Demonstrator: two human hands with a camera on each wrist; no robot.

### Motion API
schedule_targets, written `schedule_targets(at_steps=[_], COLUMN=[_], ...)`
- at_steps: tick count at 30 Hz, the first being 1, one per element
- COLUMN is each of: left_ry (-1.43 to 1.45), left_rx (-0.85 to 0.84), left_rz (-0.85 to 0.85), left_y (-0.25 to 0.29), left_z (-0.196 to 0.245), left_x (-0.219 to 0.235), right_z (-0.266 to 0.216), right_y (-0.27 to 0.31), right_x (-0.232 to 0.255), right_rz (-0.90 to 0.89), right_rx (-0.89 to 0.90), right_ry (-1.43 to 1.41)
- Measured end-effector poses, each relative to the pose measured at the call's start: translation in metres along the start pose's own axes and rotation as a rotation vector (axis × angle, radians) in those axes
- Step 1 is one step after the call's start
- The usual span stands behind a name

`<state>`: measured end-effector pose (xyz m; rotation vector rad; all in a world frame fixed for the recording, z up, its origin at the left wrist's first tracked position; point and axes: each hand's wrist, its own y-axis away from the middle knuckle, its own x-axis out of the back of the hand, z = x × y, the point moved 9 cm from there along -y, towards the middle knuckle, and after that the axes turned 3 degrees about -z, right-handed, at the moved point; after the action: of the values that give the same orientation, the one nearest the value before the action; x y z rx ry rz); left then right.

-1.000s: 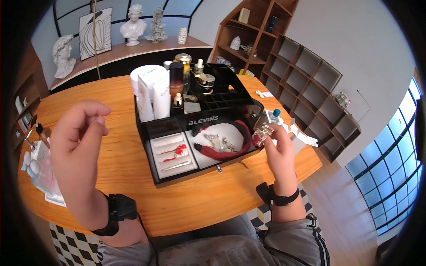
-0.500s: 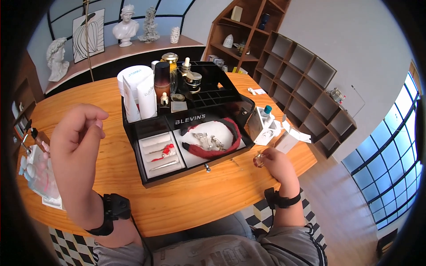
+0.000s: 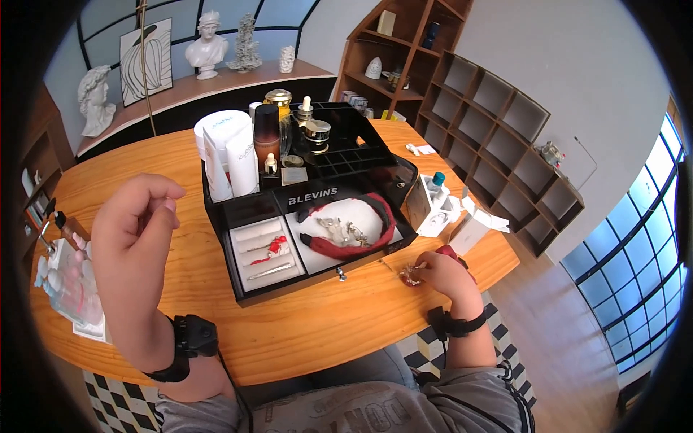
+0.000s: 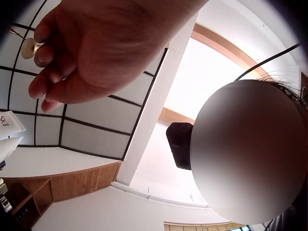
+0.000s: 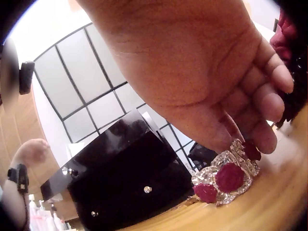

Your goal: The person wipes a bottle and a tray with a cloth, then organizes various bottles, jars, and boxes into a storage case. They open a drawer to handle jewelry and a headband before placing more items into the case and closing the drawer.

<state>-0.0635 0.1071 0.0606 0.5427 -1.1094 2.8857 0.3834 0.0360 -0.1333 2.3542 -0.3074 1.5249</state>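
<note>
My right hand (image 3: 446,274) is low over the table's right front part, thumb and fingertips pinching a jewelled bracelet (image 5: 226,179) with large crimson stones and clear crystals. In the right wrist view the bracelet is close above the wood. Just behind that hand is a dark red thing (image 3: 449,251), mostly hidden. My left hand (image 3: 137,238) is raised left of the black jewellery box (image 3: 321,270), its fingers loosely curled around nothing. In the box's open drawer lie a dark red headband (image 3: 339,249), silvery jewellery (image 3: 339,229) and a red ornament (image 3: 276,247).
White tubes (image 3: 242,166), a brown bottle (image 3: 266,137) and small jars stand on the box. To its right are a white box (image 3: 429,209) holding a teal-capped bottle and another open white box (image 3: 473,229). Bottles in a clear holder (image 3: 76,281) stand at the table's left edge.
My right hand has carried the bracelet from beside the drawer's right corner down and toward me, close to the tabletop. The dark red thing has come into view behind it. My left hand stays raised.
</note>
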Motion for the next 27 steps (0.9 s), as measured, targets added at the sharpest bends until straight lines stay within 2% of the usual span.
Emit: schedule_targets(at_steps=[5, 8, 11, 14, 18, 21, 24, 27], left_ry=[0.011, 0.008, 0.009, 0.013, 0.009, 0.026, 0.02, -0.021], left_rx=[0.019, 0.014, 0.013, -0.003, 0.015, 0.001, 0.012, -0.022], left_rz=[0.007, 0.012, 0.004, -0.005, 0.023, 0.031, 0.041, 0.068], left_y=[0.0, 0.0, 0.0, 0.0, 0.002, 0.001, 0.001, 0.002], left_z=[-0.003, -0.004, -0.002, 0.0, 0.001, 0.0, 0.001, 0.004], left_x=[0.002, 0.003, 0.002, 0.001, 0.004, 0.006, 0.007, 0.007], right_z=[-0.012, -0.033, -0.06, -0.075, -0.071, -0.073, -0.086, -0.117], right_y=[0.007, 0.008, 0.007, 0.01, -0.004, 0.003, 0.022, 0.058], right_x=[0.01, 0.013, -0.004, -0.026, -0.049, -0.049, -0.035, 0.005], right_rz=[0.074, 0.068, -0.007, 0.019, -0.101, -0.107, -0.119, -0.145], right_rx=[-0.001, 0.123, 0.454, 0.628, 0.582, 0.624, 0.718, 0.768], right_ry=[0.021, -0.003, 0.046, 0.146, 0.159, 0.191, 0.137, 0.03])
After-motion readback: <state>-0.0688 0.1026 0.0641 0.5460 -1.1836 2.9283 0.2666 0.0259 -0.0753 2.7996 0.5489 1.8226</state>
